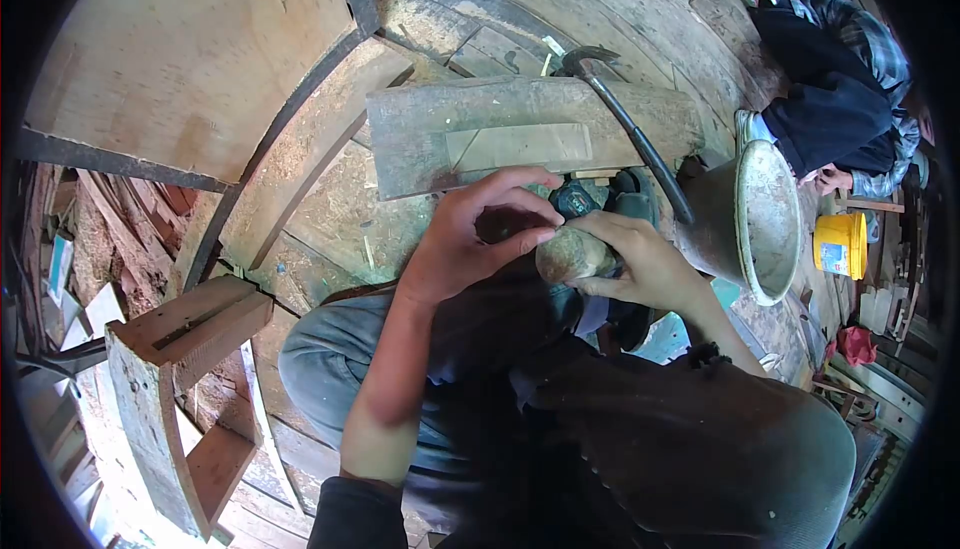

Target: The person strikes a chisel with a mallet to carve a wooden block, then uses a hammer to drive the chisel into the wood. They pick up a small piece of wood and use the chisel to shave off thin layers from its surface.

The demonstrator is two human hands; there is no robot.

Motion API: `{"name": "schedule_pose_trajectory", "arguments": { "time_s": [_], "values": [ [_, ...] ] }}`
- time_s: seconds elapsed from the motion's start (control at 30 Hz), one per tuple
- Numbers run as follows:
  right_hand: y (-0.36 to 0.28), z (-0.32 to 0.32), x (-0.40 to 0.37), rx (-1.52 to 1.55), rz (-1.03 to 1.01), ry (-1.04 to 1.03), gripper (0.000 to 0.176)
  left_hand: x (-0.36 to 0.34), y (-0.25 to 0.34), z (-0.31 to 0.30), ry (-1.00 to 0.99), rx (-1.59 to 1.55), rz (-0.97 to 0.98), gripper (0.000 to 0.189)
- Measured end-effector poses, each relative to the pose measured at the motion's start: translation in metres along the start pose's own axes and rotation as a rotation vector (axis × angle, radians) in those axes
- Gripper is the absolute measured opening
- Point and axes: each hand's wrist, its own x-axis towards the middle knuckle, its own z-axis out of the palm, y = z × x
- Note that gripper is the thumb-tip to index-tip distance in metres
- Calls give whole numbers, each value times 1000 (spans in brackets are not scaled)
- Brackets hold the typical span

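Left hand: centre of the frame, fingers bent like a hook, fingertips and thumb pressed on the left end of the lump. Dark hollow under the palm, contents impossible to tell.
Right hand: just right of centre, closed round the right side of the lump, thumb on top.
Lump: rounded, grey-brown, stone-like, gripped between both hands above the lap at the centre of the frame. Exact material unclear.
Hammer: upper centre, lying slanted across the block, head at the top, black handle running down toward the pail. Touched by neither hand.
Block: long weathered piece of wood, upper centre, just beyond the hands, with a paler patch on its face.
Blue-green thing: between block and hands, mostly hidden, kind unclear.
Pail: metal, right of the hands, tipped so the inside shows, close to the handle end of the hammer.
Yellow bucket: far right, beyond the pail.
Other person: upper right, crouched, dark and checked sleeves, well apart.
Wooden frame: lower left, standing on the floor boards.
Stage, as a judgement: early. Lump in hand and off the block, hammer idle, no fresh marks readable on lump or block. Anything with hammer or block apparently not yet begun.
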Motion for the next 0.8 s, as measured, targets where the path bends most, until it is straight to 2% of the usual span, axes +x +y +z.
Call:
{"name": "schedule_pose_trajectory", "arguments": {
  "time_s": [0.27,0.43,0.57,0.8],
  "values": [
    [-1,-2,1,4,-10,-37,54,0,0,1,-9,-10,-10,47],
    [-2,-2,0,-3,6,-59,55,0,-3,1,-12,151,96,47],
    [-1,-1,0,-13,14,-76,56,-1,5,6,13,130,74,45],
    [-4,-1,0,-50,47,-110,55,-4,5,8,-2,364,116,51]
  ]
}}
